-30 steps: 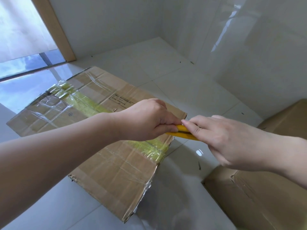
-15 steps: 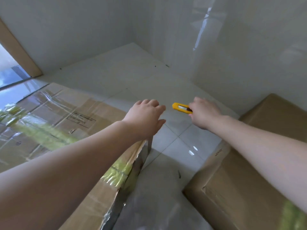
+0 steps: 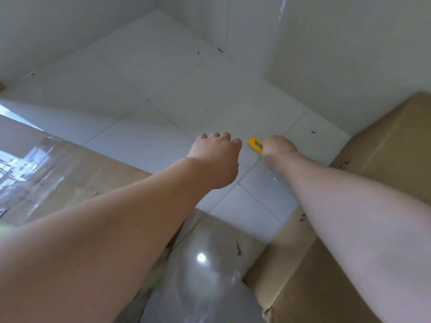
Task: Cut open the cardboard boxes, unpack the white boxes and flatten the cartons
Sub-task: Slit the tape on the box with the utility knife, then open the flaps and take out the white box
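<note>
My right hand (image 3: 278, 148) reaches far forward over the tiled floor and holds a yellow utility knife (image 3: 255, 144), whose end pokes out to the left of the fist. Just beside it my left hand (image 3: 215, 157) stretches out with relaxed fingers and holds nothing. A taped cardboard carton (image 3: 70, 178) with glossy clear tape lies under my left forearm at the left. A second brown cardboard carton (image 3: 377, 145) stands at the right under my right forearm. No white boxes are in view.
White floor tiles (image 3: 163, 89) run to a corner where two pale walls (image 3: 349, 43) meet. A strip of floor lies between the two cartons. Small dark specks dot the tiles.
Both arms have stretched further forward and the view has tipped down. The left hand let go of the knife a second ago; the right hand carries it out over the floor, away from the taped carton.
</note>
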A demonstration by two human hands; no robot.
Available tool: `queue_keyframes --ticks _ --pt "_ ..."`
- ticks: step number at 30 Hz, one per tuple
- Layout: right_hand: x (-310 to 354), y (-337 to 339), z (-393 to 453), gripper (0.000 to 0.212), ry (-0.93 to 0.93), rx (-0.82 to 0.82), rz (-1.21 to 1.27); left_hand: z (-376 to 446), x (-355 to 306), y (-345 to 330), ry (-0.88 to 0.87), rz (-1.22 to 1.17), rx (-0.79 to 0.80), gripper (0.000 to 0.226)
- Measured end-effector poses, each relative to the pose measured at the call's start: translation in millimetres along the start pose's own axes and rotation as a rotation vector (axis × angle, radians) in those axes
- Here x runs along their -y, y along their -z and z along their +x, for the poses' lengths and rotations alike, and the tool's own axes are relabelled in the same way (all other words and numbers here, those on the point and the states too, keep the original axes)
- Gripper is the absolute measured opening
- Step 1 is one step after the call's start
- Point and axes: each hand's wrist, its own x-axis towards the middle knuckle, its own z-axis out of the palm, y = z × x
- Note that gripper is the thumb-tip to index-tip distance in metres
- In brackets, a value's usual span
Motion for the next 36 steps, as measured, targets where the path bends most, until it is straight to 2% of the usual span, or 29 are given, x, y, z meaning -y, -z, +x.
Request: queue_keyframes --ticks 5,14,18,20,22,23,25,29,33,36 --pt "-7.0 -15.7 19.9 0.033 -0.064 -0.051 0.041 7.8 8.7 -2.9 0.016 0.008 0.043 0.036" --pt "-3.0 -24.1 25.9 0.039 -0.145 0.013 0.058 4.3 18.3 -1.3 -0.01 0.02 0.003 0.035" --pt "12.0 -6.9 17.0 0.041 -0.088 -0.018 0.027 -6.0 29.0 12.3 -0.013 0.026 -0.027 0.037" --pt "32.7 10.0 12.0 0.039 -0.046 -0.042 0.088 -15.2 38.5 22.8 -0.001 0.033 -0.056 0.038" --pt "60.6 31.0 4.6 0.017 0.034 -0.086 0.194 -30.7 53.3 37.0 0.016 0.05 -0.103 0.036" --pt "76.8 44.1 -1.7 0.012 0.094 -0.11 0.252 -41.4 63.5 45.4 0.027 0.059 -0.129 0.035" --pt "112.2 72.1 -21.1 0.032 0.228 -0.169 0.377 -69.2 88.3 61.8 0.058 0.083 -0.175 0.034" --pt "191.3 112.8 -76.1 0.034 0.512 -0.201 0.495 -143.1 146.5 80.0 0.162 0.132 -0.222 0.031" --pt "263.5 113.6 -140.0 0.061 0.718 -0.105 0.206 -218.9 185.5 71.0 0.315 0.094 -0.185 0.034" --pt "294.0 97.2 -179.6 0.066 0.83 -0.138 -0.015 -262.4 199.7 50.2 0.35 0.033 -0.131 0.034"
